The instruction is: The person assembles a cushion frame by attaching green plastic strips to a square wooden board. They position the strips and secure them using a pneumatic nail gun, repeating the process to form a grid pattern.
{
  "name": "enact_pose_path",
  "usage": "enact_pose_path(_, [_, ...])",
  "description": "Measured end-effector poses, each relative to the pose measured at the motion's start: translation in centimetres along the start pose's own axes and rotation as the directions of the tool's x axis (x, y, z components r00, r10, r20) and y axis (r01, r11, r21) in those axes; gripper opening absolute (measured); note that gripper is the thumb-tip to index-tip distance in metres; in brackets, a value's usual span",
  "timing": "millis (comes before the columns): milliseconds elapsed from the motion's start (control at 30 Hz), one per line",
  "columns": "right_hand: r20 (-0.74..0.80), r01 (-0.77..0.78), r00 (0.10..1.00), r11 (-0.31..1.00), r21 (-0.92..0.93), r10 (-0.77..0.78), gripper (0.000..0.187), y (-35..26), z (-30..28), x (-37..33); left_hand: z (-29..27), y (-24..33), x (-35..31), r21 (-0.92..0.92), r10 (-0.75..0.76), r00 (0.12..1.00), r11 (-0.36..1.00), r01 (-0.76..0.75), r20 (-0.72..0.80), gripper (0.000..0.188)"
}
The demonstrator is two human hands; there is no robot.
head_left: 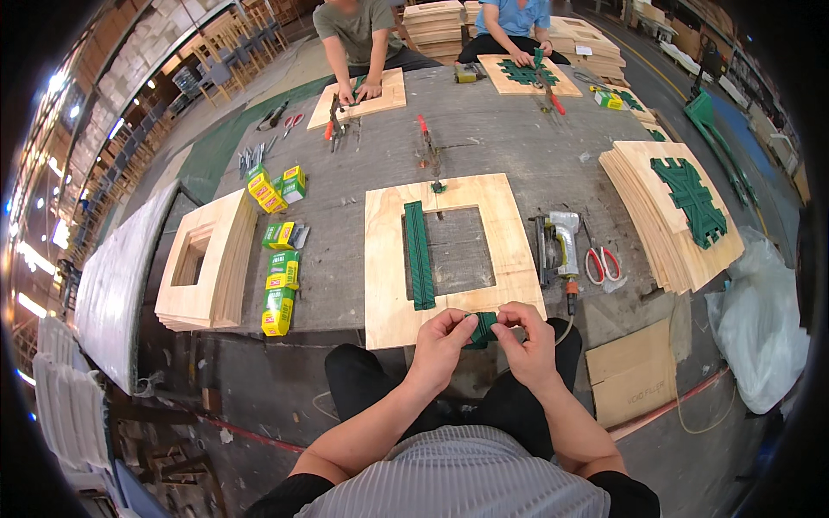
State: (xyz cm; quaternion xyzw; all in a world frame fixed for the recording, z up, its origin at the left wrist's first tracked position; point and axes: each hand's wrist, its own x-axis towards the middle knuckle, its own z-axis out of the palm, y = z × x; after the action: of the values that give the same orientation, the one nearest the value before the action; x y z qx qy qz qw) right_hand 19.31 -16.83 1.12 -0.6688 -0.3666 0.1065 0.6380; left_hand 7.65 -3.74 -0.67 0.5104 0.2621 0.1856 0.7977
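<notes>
Near the table's front edge, my left hand [439,347] and my right hand [528,350] pinch a short folded length of green webbing [482,330] between fingers and thumbs. It hangs just over the near edge of a square plywood frame [511,237] with a rectangular opening. Along the left side of that opening lies a green webbing strap [419,255], spanning from the far rail to the near rail. A toggle clamp [429,155] with a red handle stands at the frame's far edge. Right of the frame lie a pneumatic staple gun [565,243] and red-handled scissors [603,264].
A stack of plywood frames [203,259] stands left, beside green-and-yellow boxes [281,293]. At right, frames with woven green webbing [691,203] are piled near a plastic bag [760,319]. Two people [358,43] work across the table [345,164]. Cardboard [635,371] lies below right.
</notes>
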Motion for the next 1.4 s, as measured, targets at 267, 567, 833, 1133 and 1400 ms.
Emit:
enact_pose_path(267, [0.125, 0.168, 0.982, 0.965, -0.199, -0.145, 0.017, 0.5, -0.7, 0.5, -0.3, 0.2, 0.5, 0.055, -0.066, 0.997, 0.996, 0.064, 0.029, 0.013])
enact_pose_path(567, [0.068, 0.171, 0.985, 0.955, -0.244, -0.159, 0.014, 1.0, -0.4, 0.5, 1.3, 0.5, 0.2, 0.54, 0.402, 0.915, 0.763, -0.356, 0.036, 0.016])
enact_pose_path(833, [0.102, 0.244, 0.97, 0.903, -0.353, -0.222, 0.013, 1.3, -0.5, 2.7, 0.3, 1.3, 3.2, 0.738, 0.644, 0.72, 0.35, -0.577, 0.258, 0.013])
enact_pose_path(1133, [0.304, 0.325, 0.929, 0.855, -0.403, -0.21, 0.007, 5.7, 2.0, 11.7, -2.2, 2.2, 10.7, 0.823, 0.613, 0.747, 0.266, -0.502, 0.257, 0.016])
enact_pose_path(1400, [0.242, 0.053, 0.963, 0.804, -0.592, 0.115, 0.008, 15.8, 4.9, 23.9, -3.6, -1.7, 17.2, 0.887, 0.58, 0.792, 0.244, -0.392, 0.19, 0.04])
